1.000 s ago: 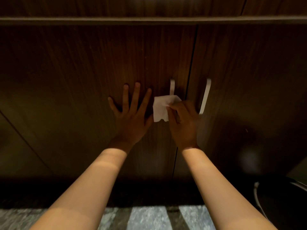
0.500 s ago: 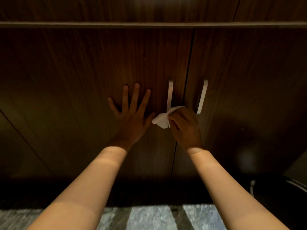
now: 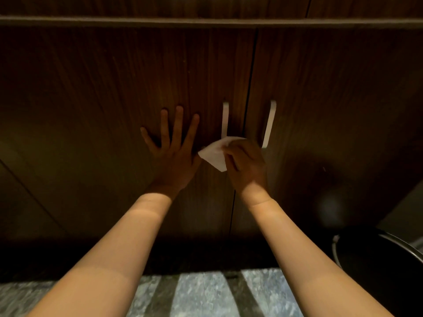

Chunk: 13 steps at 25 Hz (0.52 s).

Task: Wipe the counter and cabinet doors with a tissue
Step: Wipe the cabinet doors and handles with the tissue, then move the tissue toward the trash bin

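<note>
Two dark wooden cabinet doors fill the view, the left door and the right door, meeting at a narrow vertical gap. Each carries a pale bar handle: the left handle and the right handle. My left hand lies flat on the left door with its fingers spread. My right hand grips a white tissue and presses it to the door just below the left handle, across the gap.
A ledge runs across above the doors. The grey speckled floor shows at the bottom. A dark round bin with a metal rim stands at the lower right, close to my right forearm.
My right hand has slid the tissue down from beside the left handle to below it, and the tissue is more spread out now than half a second ago. My left hand has stayed flat.
</note>
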Each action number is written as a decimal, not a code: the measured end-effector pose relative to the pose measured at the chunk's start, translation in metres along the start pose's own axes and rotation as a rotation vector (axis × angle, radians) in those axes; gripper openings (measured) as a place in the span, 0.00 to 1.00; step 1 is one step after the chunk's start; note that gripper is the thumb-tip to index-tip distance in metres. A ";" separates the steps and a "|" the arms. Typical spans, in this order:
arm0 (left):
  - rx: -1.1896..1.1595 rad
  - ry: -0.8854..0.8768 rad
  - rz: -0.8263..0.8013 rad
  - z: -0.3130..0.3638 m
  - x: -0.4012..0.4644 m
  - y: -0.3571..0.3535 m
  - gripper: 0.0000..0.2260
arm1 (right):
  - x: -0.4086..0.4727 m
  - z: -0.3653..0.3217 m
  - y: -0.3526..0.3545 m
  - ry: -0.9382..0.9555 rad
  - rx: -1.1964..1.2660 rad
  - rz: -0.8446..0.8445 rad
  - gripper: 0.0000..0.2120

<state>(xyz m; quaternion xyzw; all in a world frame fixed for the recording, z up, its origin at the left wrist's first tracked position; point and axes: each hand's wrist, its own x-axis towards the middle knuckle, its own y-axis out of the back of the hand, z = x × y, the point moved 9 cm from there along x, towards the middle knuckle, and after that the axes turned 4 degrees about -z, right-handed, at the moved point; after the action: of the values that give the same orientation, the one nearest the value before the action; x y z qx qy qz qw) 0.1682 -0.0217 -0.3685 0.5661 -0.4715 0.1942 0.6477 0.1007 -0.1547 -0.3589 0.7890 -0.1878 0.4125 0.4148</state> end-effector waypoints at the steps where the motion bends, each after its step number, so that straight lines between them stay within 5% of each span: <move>1: 0.006 0.014 -0.007 0.002 0.000 0.001 0.36 | -0.004 0.007 0.004 -0.083 0.043 -0.034 0.11; 4: 0.018 0.095 -0.023 0.005 0.001 0.005 0.37 | -0.016 0.009 0.029 -0.197 -0.012 -0.117 0.11; 9: -0.016 0.192 -0.116 0.021 -0.010 0.004 0.39 | -0.063 0.019 0.092 -0.036 -0.142 -0.118 0.04; 13: -0.048 0.291 -0.176 0.032 -0.018 -0.003 0.41 | -0.125 0.060 0.139 -0.172 -0.183 -0.171 0.07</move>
<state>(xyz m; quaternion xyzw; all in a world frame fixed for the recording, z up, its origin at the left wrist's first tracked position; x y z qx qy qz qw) 0.1498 -0.0466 -0.3881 0.5553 -0.3259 0.2055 0.7371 -0.0322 -0.2908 -0.4095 0.7934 -0.1918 0.2878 0.5010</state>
